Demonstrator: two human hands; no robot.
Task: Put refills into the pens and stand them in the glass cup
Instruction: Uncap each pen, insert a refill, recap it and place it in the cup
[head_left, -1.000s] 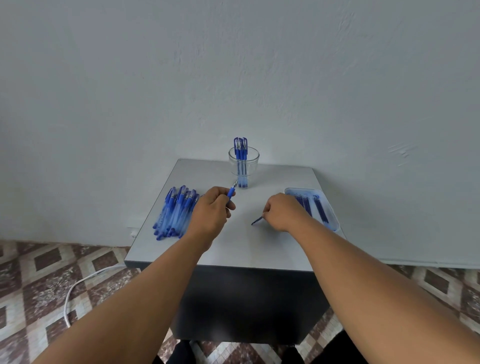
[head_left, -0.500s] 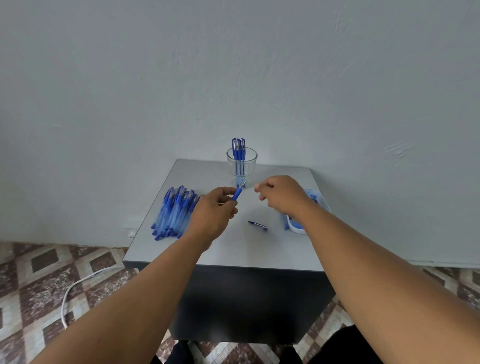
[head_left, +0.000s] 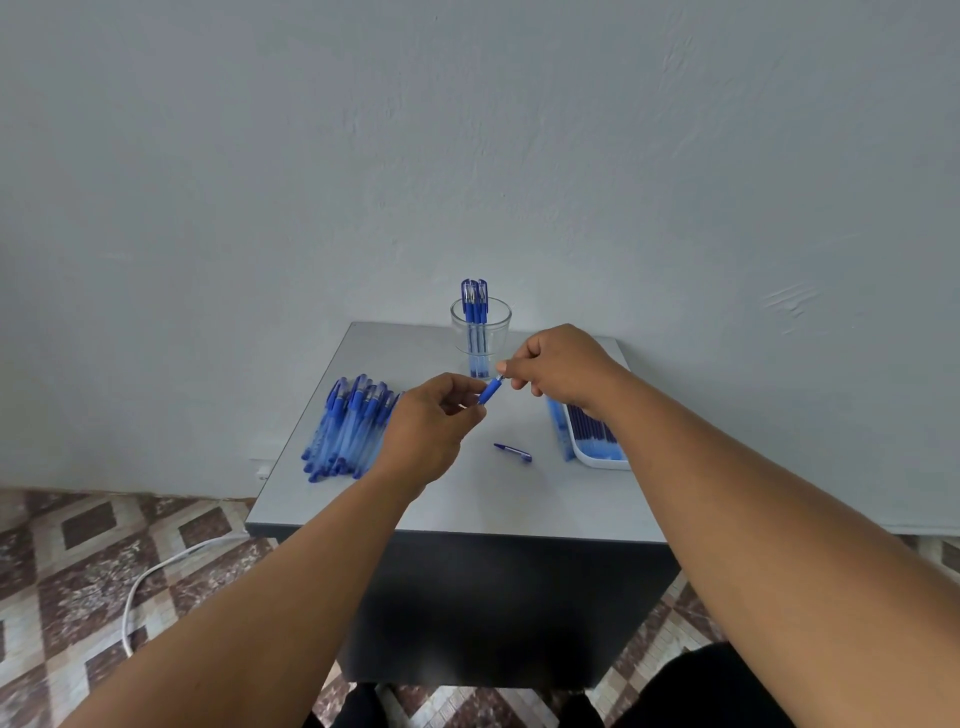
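Note:
My left hand (head_left: 434, 423) grips a blue pen (head_left: 490, 391) above the table, its tip end pointing up and right. My right hand (head_left: 558, 366) pinches the metal tip of that pen. A blue pen cap (head_left: 513, 452) lies on the table below the hands. The glass cup (head_left: 480, 335) stands at the back of the table with a few blue pens upright in it. A pile of several blue pens (head_left: 348, 428) lies at the left. A white tray (head_left: 597, 457) with blue refills sits at the right, partly hidden by my right forearm.
The small grey table (head_left: 467, 499) stands against a pale wall. A white cable (head_left: 156, 577) runs over the patterned tile floor at the left. The table's near edge drops off just in front of my forearms.
My right hand left the pen cap on the table, rose toward the cup and took hold of the pen's tip. My left hand kept the pen and lifted slightly.

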